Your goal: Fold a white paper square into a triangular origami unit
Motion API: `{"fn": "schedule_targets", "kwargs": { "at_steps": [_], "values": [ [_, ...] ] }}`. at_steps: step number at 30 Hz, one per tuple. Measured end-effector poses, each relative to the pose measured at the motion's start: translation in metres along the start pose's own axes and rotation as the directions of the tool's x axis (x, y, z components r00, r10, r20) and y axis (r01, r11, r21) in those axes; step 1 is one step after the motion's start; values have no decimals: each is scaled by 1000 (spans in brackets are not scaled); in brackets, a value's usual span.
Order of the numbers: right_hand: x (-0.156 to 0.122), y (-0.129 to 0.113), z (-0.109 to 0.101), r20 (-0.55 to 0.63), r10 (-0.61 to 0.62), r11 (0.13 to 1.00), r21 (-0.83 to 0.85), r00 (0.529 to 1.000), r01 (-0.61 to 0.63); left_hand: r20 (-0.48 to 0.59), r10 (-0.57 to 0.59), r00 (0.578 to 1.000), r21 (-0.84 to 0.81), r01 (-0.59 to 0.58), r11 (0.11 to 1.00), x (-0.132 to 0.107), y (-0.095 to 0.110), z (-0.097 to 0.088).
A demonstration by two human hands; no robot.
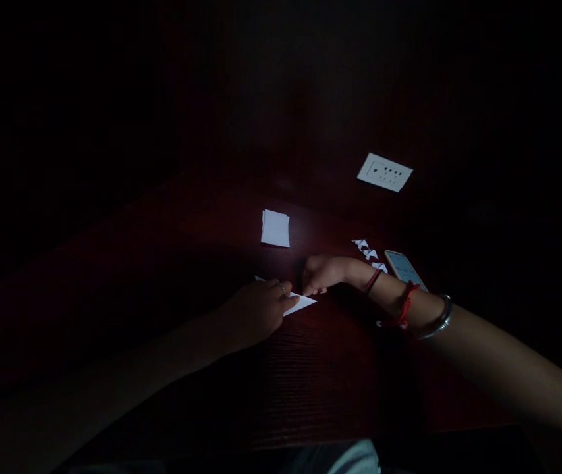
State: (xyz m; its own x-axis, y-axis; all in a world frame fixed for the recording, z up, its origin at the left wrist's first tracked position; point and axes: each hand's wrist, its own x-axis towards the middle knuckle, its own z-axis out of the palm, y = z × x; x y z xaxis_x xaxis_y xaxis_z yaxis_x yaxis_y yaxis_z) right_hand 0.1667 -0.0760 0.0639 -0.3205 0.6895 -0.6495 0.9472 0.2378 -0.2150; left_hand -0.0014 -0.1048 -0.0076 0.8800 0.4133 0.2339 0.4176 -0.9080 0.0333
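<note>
A white sheet of paper (300, 304), folded to a pointed triangle, lies on the dark red table. My left hand (261, 309), with a ring on one finger, holds it down and covers its middle. At the upper edge of the paper is my right hand (323, 273), its fingers curled closed and their tips at or very near the fold. Whether anything sits between those fingertips is hidden. A red cord and a metal bangle circle the right wrist.
Beyond my hands lies a small stack of white paper squares (275, 229). Several small folded paper pieces (369, 253) lie in a row beside a phone (405, 270) on the right. A white socket panel (385, 172) is farther back. The surroundings are very dark.
</note>
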Motion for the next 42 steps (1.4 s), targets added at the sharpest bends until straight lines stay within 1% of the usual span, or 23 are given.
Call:
{"fn": "schedule_targets", "kwargs": {
  "at_steps": [6, 9, 12, 20, 25, 30, 36, 39, 42],
  "values": [
    [2, -14, -5, 71, 34, 997, -74, 997, -29, 3, -3, 1000, 34, 3, 999, 3, 4, -4],
    [3, -17, -5, 92, 43, 995, -98, 995, -34, 13, -8, 1000, 58, 7, 998, 4, 6, -6],
    [3, -17, -6, 106, 40, 994, -106, 994, -29, 11, -4, 1000, 47, 4, 999, 4, 6, -5],
    [1, -8, -3, 42, 11, 996, -86, 999, -7, 17, -5, 1000, 38, 4, 999, 3, 4, -3],
    [1, -5, -5, 28, 12, 997, -77, 1000, -10, 21, -4, 1000, 32, 4, 999, 3, 3, -2],
    [1, -11, -6, 57, 19, 995, -103, 998, -13, -5, 11, 1000, 37, -11, 999, 2, 3, -1],
    [1, -21, -6, 93, 45, 982, -185, 995, -27, 23, -8, 1000, 34, 8, 999, 4, 6, -5],
    [1, -24, -6, 86, 56, 971, -235, 995, -34, 30, -14, 999, 40, 13, 999, 5, 8, -7],
    [-1, -27, -6, 51, 55, 963, -267, 997, -40, 38, -16, 999, 43, 14, 999, 5, 8, -8]
  ]
}}
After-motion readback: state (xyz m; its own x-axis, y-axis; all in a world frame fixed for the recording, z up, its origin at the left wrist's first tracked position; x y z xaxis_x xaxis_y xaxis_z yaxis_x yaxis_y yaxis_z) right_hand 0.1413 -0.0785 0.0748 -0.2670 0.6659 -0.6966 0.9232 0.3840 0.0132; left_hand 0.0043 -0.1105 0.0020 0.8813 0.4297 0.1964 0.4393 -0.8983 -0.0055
